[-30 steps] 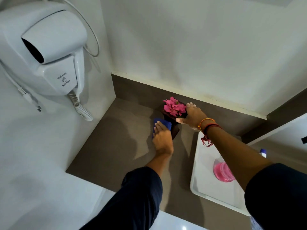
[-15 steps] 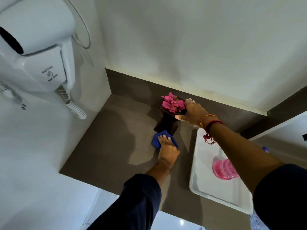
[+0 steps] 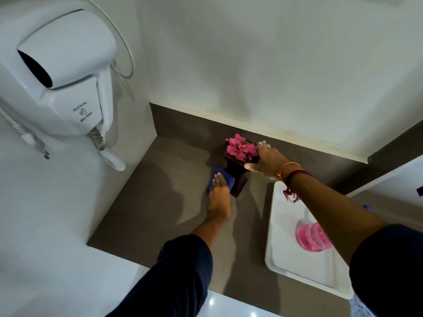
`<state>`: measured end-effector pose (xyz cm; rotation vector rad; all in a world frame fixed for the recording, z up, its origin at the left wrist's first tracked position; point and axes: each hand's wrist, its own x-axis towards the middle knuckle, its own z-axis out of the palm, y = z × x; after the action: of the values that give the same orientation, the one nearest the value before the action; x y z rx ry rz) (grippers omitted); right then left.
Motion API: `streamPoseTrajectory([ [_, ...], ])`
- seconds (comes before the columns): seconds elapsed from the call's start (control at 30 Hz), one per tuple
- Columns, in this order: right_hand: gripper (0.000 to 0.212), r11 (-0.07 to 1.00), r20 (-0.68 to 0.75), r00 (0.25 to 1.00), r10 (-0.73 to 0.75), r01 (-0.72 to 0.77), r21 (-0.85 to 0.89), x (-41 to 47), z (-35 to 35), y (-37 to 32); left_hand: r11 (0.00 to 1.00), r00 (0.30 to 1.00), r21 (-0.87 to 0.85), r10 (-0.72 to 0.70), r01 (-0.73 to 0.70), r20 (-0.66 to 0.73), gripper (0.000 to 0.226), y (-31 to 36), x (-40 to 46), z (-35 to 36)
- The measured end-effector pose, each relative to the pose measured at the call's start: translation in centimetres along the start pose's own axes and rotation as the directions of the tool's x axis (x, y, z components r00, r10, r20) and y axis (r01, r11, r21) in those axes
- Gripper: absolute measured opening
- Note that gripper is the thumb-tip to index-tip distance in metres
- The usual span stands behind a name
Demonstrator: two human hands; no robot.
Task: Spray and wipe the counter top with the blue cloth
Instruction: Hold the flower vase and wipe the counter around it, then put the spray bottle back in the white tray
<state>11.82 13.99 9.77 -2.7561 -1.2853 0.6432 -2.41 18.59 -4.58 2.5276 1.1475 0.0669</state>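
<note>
Grey desk (image 3: 160,202) runs into a back-left corner, white hair dryer (image 3: 61,72) on the wall above its left edge. White tray (image 3: 295,255) at the right edge holds a pink bottle (image 3: 311,236). Your right hand (image 3: 267,160) — grip clamped on the dark flower pot (image 3: 237,177) near the back edge. Your left hand (image 3: 218,195) presses flat, fingers together, on the blue cloth (image 3: 219,177) — touching the pot's left side.

hair dryer (image 3: 61,88) | front of white wall unit | small print read "Wall hung Hair dryer"
</note>
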Motion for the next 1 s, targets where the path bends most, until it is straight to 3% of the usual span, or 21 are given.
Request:
streamPoseTrajectory([
  [0.1,0.099,1.000,-0.009,1.000,-0.015,0.015,-0.011,0.3,0.1,0.3,0.990,1.000,0.142,-0.005,0.004,0.007,0.050,0.5,-0.2,2.7],
  [0.23,0.099,1.000,-0.019,1.000,-0.021,0.021,-0.016,0.7,0.5,0.8,0.982,0.995,0.189,0.006,-0.025,0.100,0.047,1.3,0.0,3.9],
  [0.43,0.097,1.000,0.005,1.000,-0.012,0.013,-0.019,0.5,0.7,0.7,0.897,0.962,0.375,0.156,-0.233,0.226,0.045,1.7,-1.9,3.9],
  [0.5,0.096,1.000,0.008,1.000,-0.006,0.006,-0.009,0.4,0.6,0.5,0.867,0.939,0.371,0.270,-0.334,0.214,0.049,0.9,-2.4,4.0],
  [0.6,0.096,1.000,0.033,0.999,-0.012,0.012,0.018,0.0,0.5,0.2,0.762,0.822,0.313,0.497,-0.567,0.278,0.051,-1.0,-3.7,3.5],
  [0.63,0.097,0.999,0.035,0.999,-0.021,0.020,0.039,-0.3,0.6,0.2,0.753,0.795,0.265,0.540,-0.603,0.275,0.052,-1.7,-4.2,3.2],
  [0.7,0.100,0.985,0.003,0.999,-0.033,0.032,0.171,-1.3,0.8,0.5,0.819,0.820,0.119,0.530,-0.561,0.219,0.053,-2.8,-5.2,2.5],
  [0.77,0.098,0.906,-0.089,0.996,0.020,0.020,0.424,-2.9,1.5,1.1,0.861,0.853,-0.010,0.506,-0.509,0.128,0.056,-3.6,-5.8,1.8],
  [0.87,0.085,0.749,-0.203,0.927,0.314,-0.110,0.654,-6.6,4.1,3.1,0.870,0.873,-0.090,0.487,-0.486,-0.002,0.058,-3.2,-6.5,0.1],
  [0.93,0.077,0.736,-0.132,0.906,0.402,-0.234,0.635,-9.3,7.2,5.3,0.840,0.843,-0.095,0.537,-0.535,-0.002,0.060,-1.6,-7.1,-0.6],
  [1.0,0.065,0.553,0.097,0.910,0.404,-0.327,0.766,-12.6,9.8,7.4,0.771,0.773,-0.071,0.634,-0.632,0.005,0.061,1.5,-8.2,-0.9],
])
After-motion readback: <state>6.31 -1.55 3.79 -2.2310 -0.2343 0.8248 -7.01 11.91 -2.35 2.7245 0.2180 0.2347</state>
